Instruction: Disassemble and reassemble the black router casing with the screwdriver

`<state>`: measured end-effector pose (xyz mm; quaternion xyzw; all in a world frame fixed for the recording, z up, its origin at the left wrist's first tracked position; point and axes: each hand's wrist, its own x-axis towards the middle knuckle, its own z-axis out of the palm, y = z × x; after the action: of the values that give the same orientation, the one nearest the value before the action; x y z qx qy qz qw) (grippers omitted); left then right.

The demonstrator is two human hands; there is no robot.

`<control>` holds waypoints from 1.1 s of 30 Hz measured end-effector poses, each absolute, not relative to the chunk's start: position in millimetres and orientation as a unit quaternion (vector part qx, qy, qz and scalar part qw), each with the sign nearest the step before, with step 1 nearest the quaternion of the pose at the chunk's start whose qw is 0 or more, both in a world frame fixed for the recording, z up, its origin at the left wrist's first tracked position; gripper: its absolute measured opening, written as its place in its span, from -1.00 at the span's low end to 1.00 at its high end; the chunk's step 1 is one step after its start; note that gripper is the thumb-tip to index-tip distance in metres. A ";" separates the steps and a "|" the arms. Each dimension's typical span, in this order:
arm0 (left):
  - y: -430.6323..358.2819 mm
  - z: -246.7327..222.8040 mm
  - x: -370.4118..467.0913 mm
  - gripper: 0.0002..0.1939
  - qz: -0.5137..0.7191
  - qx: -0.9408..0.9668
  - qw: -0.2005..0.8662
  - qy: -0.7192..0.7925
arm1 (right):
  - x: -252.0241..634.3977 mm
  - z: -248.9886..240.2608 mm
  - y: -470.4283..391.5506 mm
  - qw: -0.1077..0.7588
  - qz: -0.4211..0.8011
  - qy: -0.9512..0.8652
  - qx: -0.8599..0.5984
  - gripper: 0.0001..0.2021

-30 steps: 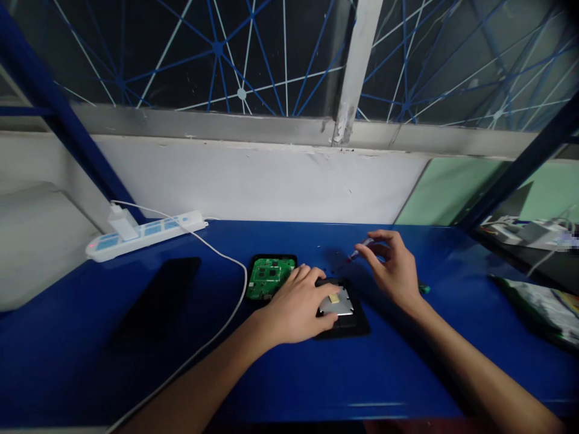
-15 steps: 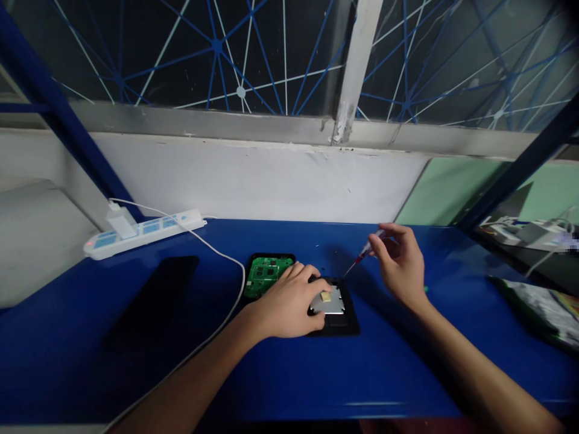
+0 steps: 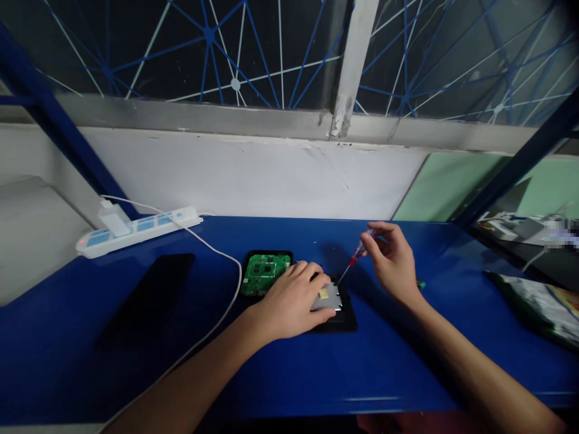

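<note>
My left hand (image 3: 289,304) lies over a black plastic casing (image 3: 347,324), its thumb and fingers gripping around the silvery metal plate (image 3: 333,300) set in it. A small yellowish square pad (image 3: 323,293) shows on the plate between thumb and forefinger. In my right hand (image 3: 392,262) is a screwdriver (image 3: 357,252) with a clear handle and a red collar, pinched near the top. Its tip meets the plate's upper right corner, as far as I can see. Just left of my left fingers lies a second black shell holding a green circuit board (image 3: 262,274), partly covered by the hand.
A white power strip (image 3: 140,232) with a plugged-in charger (image 3: 115,220) stands at the back left; its white cable (image 3: 235,262) runs across the blue table (image 3: 289,380). A dark flat object (image 3: 149,295) lies left. A plastic packet (image 3: 538,310) is at right.
The screwdriver tip has come left and down from beside the casing to the plate's corner, my right hand following. My left thumb has stretched further right over the plate. The view has shifted slightly.
</note>
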<state>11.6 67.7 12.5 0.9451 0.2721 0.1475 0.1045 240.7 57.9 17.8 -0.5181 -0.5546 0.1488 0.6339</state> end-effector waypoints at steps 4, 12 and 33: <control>67.1 12.9 12.1 -0.58 0.141 0.946 0.103 0.273 | 239.4 16.3 58.0 0.630 0.154 -0.553 -0.523 -0.76; 66.1 14.8 12.5 -0.59 0.135 0.948 0.099 0.271 | 239.9 14.2 59.2 0.628 0.152 -0.556 -0.523 -0.75; 66.0 14.0 11.7 -0.59 0.136 0.949 0.096 0.268 | 245.9 10.7 61.7 0.616 0.136 -0.560 -0.537 -0.73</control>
<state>11.7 66.0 14.0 0.9488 0.2685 0.1359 0.0959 245.9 61.7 10.7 -0.5372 -0.5598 0.1365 0.6160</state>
